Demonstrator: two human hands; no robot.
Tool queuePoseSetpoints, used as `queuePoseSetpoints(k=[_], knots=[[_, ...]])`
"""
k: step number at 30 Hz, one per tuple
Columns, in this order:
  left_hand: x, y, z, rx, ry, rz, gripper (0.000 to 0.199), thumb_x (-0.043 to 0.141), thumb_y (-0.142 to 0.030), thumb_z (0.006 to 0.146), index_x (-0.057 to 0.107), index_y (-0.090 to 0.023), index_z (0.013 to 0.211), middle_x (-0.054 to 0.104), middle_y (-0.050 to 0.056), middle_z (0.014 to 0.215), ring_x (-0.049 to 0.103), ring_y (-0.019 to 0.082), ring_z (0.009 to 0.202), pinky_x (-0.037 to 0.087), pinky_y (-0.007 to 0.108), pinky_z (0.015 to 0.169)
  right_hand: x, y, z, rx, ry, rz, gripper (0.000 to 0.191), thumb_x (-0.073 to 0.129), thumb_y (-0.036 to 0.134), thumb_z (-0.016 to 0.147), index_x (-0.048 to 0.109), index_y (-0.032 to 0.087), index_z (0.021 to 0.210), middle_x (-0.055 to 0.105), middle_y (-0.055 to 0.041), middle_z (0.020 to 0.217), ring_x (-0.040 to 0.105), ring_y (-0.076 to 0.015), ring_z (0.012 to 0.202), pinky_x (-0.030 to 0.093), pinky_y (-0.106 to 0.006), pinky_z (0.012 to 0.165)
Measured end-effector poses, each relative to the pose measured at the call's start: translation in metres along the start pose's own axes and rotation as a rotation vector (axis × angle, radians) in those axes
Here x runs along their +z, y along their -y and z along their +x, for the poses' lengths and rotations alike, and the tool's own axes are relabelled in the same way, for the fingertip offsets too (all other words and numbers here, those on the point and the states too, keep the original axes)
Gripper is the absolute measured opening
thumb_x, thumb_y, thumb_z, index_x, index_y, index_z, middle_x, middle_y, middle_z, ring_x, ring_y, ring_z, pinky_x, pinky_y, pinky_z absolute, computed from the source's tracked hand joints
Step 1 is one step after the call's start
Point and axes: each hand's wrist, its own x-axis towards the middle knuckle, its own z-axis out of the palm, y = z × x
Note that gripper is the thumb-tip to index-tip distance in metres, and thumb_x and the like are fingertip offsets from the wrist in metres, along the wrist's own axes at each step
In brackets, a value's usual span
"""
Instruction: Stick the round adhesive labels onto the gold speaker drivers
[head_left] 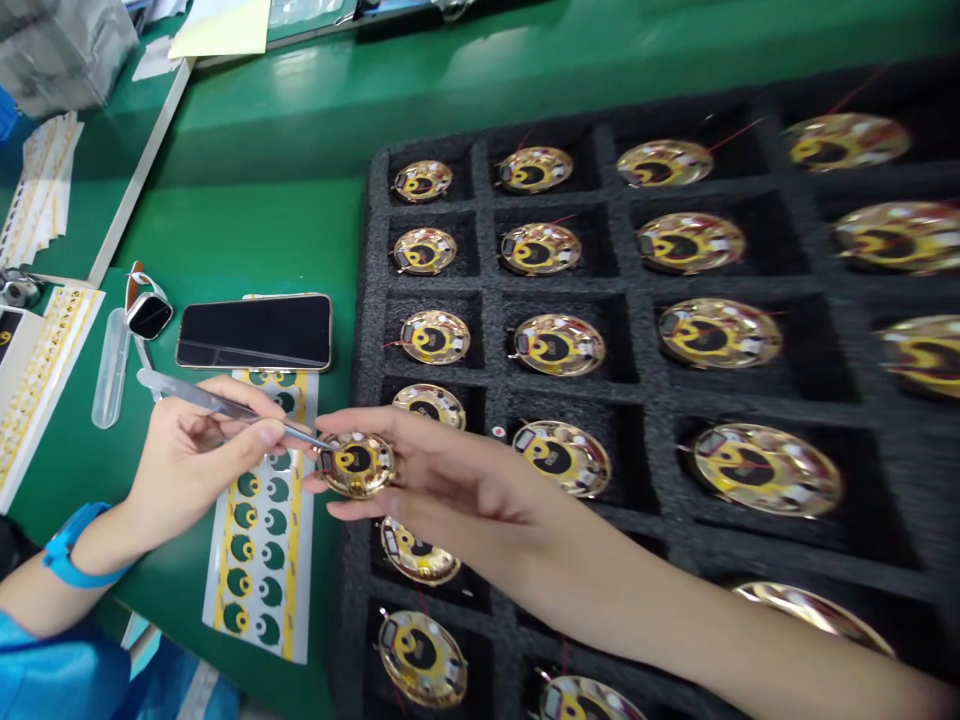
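Observation:
Pinched in my left hand [195, 450] is a pair of metal tweezers [221, 402], slanting down to the right. Their tip meets a small round gold part [360, 466] with a yellow-and-black label on its face. My right hand [457, 490] grips this part by its edge, between thumb and fingers, over the left side of a black foam tray [480, 320]. Beneath my left hand lies a white sheet of stickers [295, 600], with yellow pieces and dark green rounded gaps; the hand hides part of it.
Several similar gold parts, some with thin red wires, sit in the tray's compartments. Left of the tray are a phone [255, 332], a smartwatch [150, 314] and a clear plastic strip [112, 370]. Another sticker sheet [52, 385] lies at the far left on the green table [225, 215].

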Motion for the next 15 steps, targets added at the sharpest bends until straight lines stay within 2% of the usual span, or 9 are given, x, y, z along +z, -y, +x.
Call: queuePoseSetpoints(k=[1,3,5,7,9,12,15], knots=[[-0.0003,0.0008,-0.0008,0.010,-0.013,0.007,0.010,0.077,-0.027,0.079,0.071,-0.019,0.079,0.076,0.001,0.075,0.076,0.017,0.069,0.062,0.022,0.065,0.0002,0.0007,0.0001,0.000,-0.005,0.005,0.037,0.058,0.024,0.087,0.064,0.032,0.123,0.036,0.0114,0.050,0.035,-0.0074,0.040,0.060,-0.044,0.086],[-0.0010,0.0021,-0.0022,0.018,-0.035,0.034,0.011,0.078,-0.028,0.078,0.072,-0.019,0.080,0.076,0.001,0.077,0.076,0.018,0.070,0.063,0.024,0.066,0.0005,0.0030,0.0002,0.009,-0.025,-0.014,0.035,0.060,0.025,0.086,0.065,0.031,0.121,0.046,0.0094,0.053,0.048,-0.0098,0.046,0.060,-0.043,0.086],[-0.0016,0.0028,-0.0032,0.008,-0.036,0.060,0.014,0.078,-0.031,0.078,0.071,-0.019,0.081,0.077,0.002,0.078,0.076,0.019,0.070,0.063,0.026,0.067,0.0010,0.0055,0.0003,0.017,-0.045,-0.048,0.035,0.062,0.027,0.085,0.065,0.031,0.120,0.060,0.0049,0.063,0.063,-0.0151,0.062,0.060,-0.042,0.086],[-0.0019,0.0033,-0.0038,-0.002,-0.024,0.072,0.015,0.077,-0.033,0.079,0.071,-0.020,0.082,0.077,0.003,0.078,0.076,0.020,0.069,0.064,0.027,0.067,0.0014,0.0066,0.0002,0.021,-0.056,-0.071,0.036,0.064,0.030,0.084,0.065,0.030,0.120,0.067,0.0014,0.073,0.069,-0.0194,0.076,0.060,-0.042,0.086],[-0.0019,0.0036,-0.0039,-0.006,-0.015,0.070,0.015,0.077,-0.033,0.079,0.071,-0.020,0.083,0.078,0.003,0.077,0.076,0.020,0.069,0.064,0.028,0.067,0.0015,0.0059,-0.0001,0.030,-0.062,-0.087,0.038,0.064,0.031,0.084,0.064,0.031,0.122,0.067,0.0014,0.071,0.070,-0.0201,0.077,0.060,-0.042,0.085],[-0.0012,0.0038,-0.0037,0.003,-0.020,0.054,0.011,0.076,-0.030,0.080,0.071,-0.020,0.083,0.077,0.002,0.078,0.076,0.019,0.068,0.064,0.027,0.068,0.0009,0.0028,-0.0005,0.016,-0.057,-0.088,0.039,0.062,0.030,0.086,0.063,0.031,0.125,0.057,0.0066,0.056,0.066,-0.0163,0.063,0.060,-0.042,0.085],[0.0003,0.0029,-0.0039,0.025,-0.033,0.041,0.006,0.076,-0.026,0.080,0.072,-0.022,0.082,0.077,0.000,0.078,0.076,0.017,0.068,0.063,0.024,0.068,0.0003,0.0007,-0.0005,-0.013,-0.047,-0.071,0.039,0.060,0.029,0.087,0.062,0.031,0.125,0.049,0.0098,0.051,0.061,-0.0129,0.053,0.060,-0.043,0.086]])
